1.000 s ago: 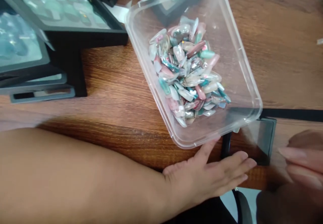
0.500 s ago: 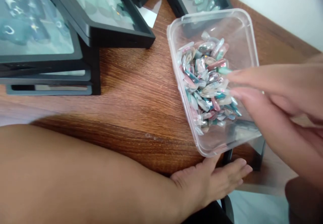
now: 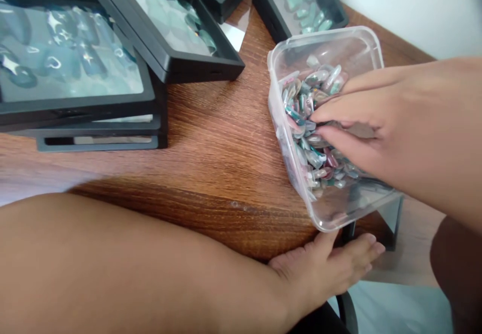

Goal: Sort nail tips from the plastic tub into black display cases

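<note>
A clear plastic box (image 3: 279, 108) holds a pile of glossy false nails (image 3: 329, 158) in pink, teal, silver and clear shades. From the right, my right hand (image 3: 361, 118) reaches into it, the thumb and a fingertip pinched close round a small greyish nail (image 3: 310, 125) on the pile; the fingers partly cover it. Below the box, my left hand (image 3: 326, 268) is spread at the table's edge, its thumb by the box's lower corner, with nothing in its fingers.
Black display frames with blue and green nails (image 3: 86, 58) are stacked at the left on the wooden table (image 3: 218, 148). Another black frame (image 3: 301, 2) stands behind the box. A white slip (image 3: 233, 35) lies between frames. A black-edged case shows under the box's lower right.
My right hand has moved left and down into the box, its fingertips now closer together among the nails. The view has shifted a little, so the frames and box appear further right.
</note>
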Motion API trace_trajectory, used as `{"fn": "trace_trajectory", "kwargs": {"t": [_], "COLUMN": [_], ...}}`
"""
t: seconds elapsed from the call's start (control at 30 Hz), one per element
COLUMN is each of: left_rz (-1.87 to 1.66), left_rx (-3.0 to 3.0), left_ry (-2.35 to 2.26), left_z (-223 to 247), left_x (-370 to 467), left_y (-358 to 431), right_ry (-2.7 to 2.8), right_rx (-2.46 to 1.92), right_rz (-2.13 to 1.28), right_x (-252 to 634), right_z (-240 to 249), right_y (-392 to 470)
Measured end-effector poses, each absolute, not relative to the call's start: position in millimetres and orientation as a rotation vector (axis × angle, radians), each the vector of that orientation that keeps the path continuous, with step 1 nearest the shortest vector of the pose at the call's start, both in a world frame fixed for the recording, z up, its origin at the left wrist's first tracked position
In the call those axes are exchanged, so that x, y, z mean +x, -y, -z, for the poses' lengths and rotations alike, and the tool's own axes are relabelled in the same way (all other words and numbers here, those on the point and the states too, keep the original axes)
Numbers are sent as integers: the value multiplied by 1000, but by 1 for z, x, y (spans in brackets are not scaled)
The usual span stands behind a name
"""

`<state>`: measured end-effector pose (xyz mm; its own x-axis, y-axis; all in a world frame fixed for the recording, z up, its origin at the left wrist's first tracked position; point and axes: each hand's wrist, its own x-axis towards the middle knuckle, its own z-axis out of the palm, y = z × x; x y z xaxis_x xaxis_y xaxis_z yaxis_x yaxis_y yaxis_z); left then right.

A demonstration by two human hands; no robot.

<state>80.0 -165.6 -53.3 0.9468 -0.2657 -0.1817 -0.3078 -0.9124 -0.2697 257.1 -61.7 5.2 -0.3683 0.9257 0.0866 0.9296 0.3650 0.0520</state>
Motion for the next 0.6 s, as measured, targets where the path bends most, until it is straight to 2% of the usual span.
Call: {"fn": "trace_trajectory", "kwargs": {"t": [0.1,0.37,0.53,0.6], "left_rz": [-215,-215,-227,-220], "left_rx": [-2804,-2815,-2808,-2811], "left_ry": [-425,-457,-420,-389], "left_z": [54,48,50,52], "left_x": [80,80,78,78], "left_y": [166,159,162,164], "right_ry": [2787,2797,2766,2503], "right_rx": [-1730,-1684,-1669,-1695], "right_rz": [174,184,19,-89], "right_x": [253,251,257,264], "right_z": [-8,-6,-7,-13], "right_y": [61,56,54,55]}}
